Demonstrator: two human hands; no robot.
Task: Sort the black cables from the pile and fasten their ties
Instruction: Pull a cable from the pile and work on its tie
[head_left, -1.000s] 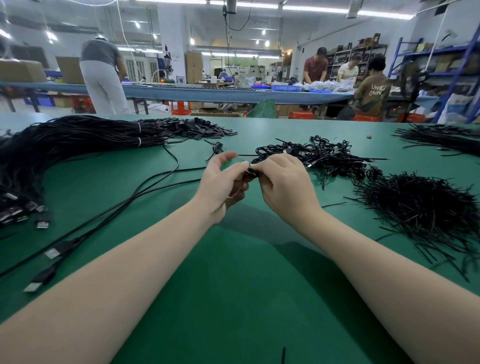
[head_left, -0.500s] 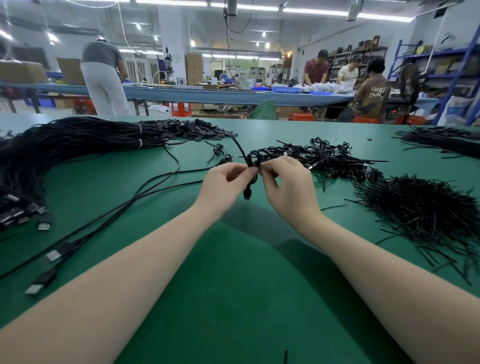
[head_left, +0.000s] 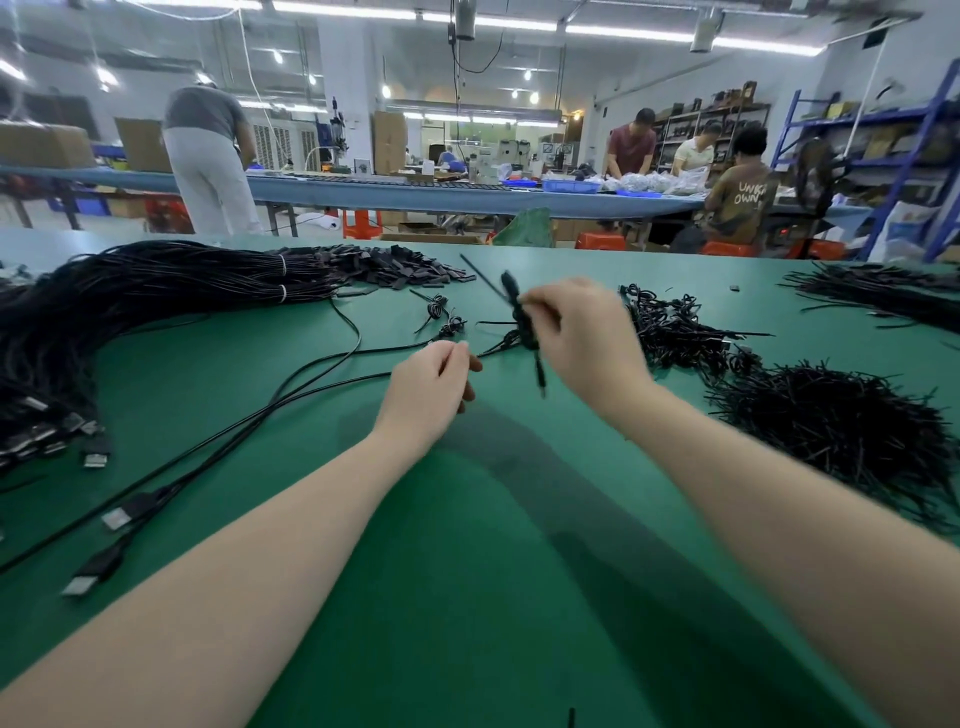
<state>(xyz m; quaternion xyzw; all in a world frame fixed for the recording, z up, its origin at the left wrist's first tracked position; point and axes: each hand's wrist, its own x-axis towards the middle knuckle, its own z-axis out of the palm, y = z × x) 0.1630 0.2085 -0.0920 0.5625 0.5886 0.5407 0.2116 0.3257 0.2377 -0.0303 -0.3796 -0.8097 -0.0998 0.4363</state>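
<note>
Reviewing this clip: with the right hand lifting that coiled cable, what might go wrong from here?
1. The right hand pinches the small coiled cable by one side only, and its plug end dangles; the coil may loosen or slip.
2. The tie's long tail sticks out untrimmed and might snag the finished coils beside it.
3. The left hand, loosely curled, hovers near the loose USB cables and may drag them.

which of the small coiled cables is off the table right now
The coiled cable pinched in the right hand, lifted above the green table. The two small coils left of it and the tied pile all lie flat.
</note>
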